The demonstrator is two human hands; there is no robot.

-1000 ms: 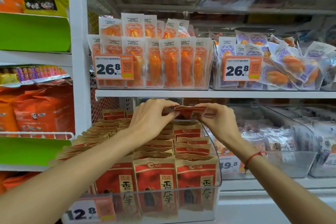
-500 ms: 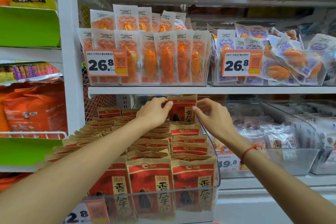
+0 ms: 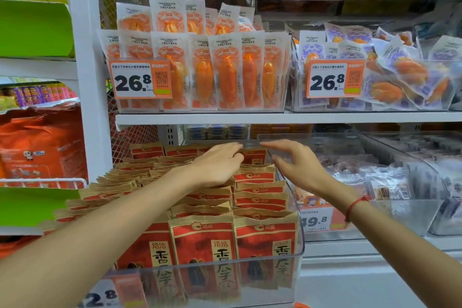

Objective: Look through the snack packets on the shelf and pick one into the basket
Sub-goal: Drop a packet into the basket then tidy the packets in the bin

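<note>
Red and tan snack packets (image 3: 203, 252) stand in rows inside a clear plastic bin (image 3: 298, 245) on the lower shelf. My left hand (image 3: 217, 165) reaches over the rows toward the back, its fingertips at the top edge of a rear red packet (image 3: 253, 156). Just right of that packet, above the bin's right wall, my right hand (image 3: 295, 162) hovers with thumb and fingers spread and nothing between them. A red string circles the right wrist. Neither hand holds a packet. No basket can be made out.
The shelf above (image 3: 250, 117) carries bins of orange packets (image 3: 225, 75) and purple ones (image 3: 400, 77), each with a 26.8 price tag. Clear bins of pale packets (image 3: 390, 182) sit to the right. A white upright (image 3: 87, 70) separates orange bags (image 3: 40, 142) at left.
The red packet that both hands held up at the back of the bin now stands in its row. Both hands have let go and opened.
</note>
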